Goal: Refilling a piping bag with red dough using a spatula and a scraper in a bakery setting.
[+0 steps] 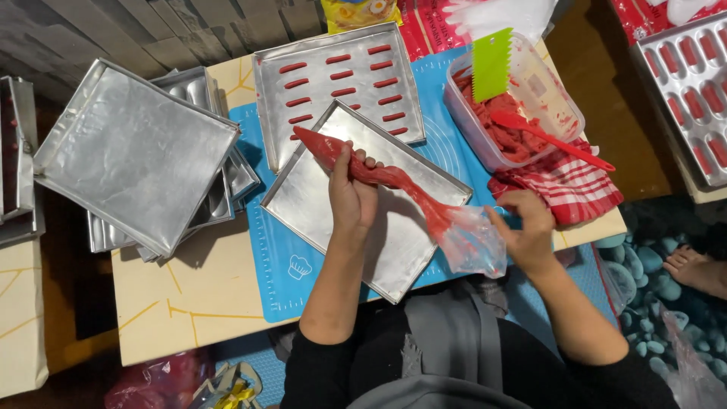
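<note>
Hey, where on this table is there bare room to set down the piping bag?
The empty metal tray under the left hand is bare across its near half. The cream tabletop is open between the stacked trays and the blue mat. It is crowded on the right: the plastic tub, checked cloth and right hand fill that side.

Single head-worn view, looking steeply down from above the person's lap onto the low table (204, 295), facing away from the body, close range. No second view shares coverage.
</note>
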